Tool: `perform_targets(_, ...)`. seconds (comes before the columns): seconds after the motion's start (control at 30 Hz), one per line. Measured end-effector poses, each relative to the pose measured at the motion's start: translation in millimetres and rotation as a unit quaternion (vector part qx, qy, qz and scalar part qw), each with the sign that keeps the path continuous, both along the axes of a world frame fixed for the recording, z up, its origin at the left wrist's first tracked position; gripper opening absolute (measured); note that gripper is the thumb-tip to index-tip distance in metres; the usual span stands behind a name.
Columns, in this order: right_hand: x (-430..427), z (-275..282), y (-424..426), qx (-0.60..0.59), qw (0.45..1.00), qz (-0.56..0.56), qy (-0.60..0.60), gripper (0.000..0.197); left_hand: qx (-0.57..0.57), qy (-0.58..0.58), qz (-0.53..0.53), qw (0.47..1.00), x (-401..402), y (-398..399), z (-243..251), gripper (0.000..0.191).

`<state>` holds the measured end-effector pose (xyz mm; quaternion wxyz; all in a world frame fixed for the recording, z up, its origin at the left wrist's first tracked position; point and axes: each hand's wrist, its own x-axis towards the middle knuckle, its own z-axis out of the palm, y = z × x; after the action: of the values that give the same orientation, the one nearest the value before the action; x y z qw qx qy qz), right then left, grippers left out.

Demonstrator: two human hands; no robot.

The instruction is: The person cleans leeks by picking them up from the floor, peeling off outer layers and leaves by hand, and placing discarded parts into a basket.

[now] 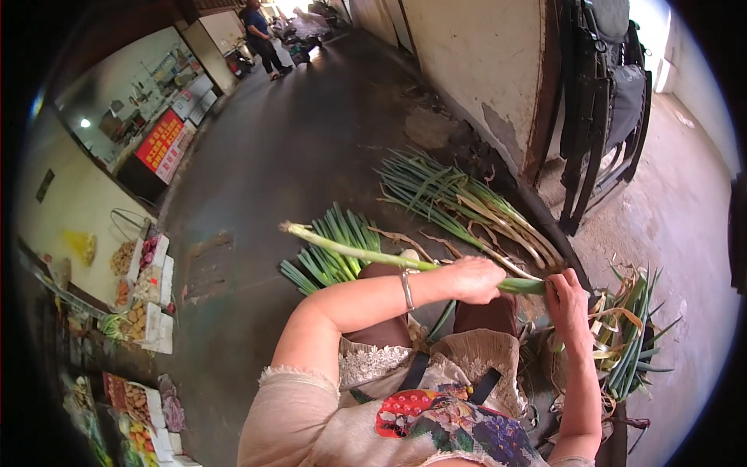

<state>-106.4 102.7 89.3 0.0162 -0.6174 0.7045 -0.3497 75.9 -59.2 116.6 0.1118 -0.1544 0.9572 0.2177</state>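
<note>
My left hand (477,280), with a silver bracelet at the wrist, is closed around a long green onion stalk (362,254). Its pale root end points to the left, and its green end reaches my right hand (566,295), whose fingers pinch it at the tip. Beyond my hands, a loose pile of long green onions (449,192) with some dry leaves lies on the dark floor. A bunch with green tops (341,239) lies left of my knees, partly hidden by my arm. At my right is a heap of green leaves and dry peelings (627,333).
A folded black chair (607,117) leans by the wall corner (478,64) at upper right. White boxes of vegetables (154,321) line the left side. A person (259,35) stands far off near parked scooters (303,35). A counter with a red sign (160,140) is at upper left.
</note>
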Motion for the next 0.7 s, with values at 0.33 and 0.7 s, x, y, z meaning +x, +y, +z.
perform_targets(0.33, -71.8, -60.8, -5.1, -0.019, 0.956, -0.21, -0.203, 0.009, -0.035, 0.088, -0.01, 0.996, 0.5, 18.4, -0.6, 0.022)
perform_targets(0.7, -250.2, -38.8, 226.7, 0.096, 0.808, -0.559, 0.16, 0.03, -0.087, 0.077, 0.163, 0.98, 73.0, -49.2, -10.2, 0.029)
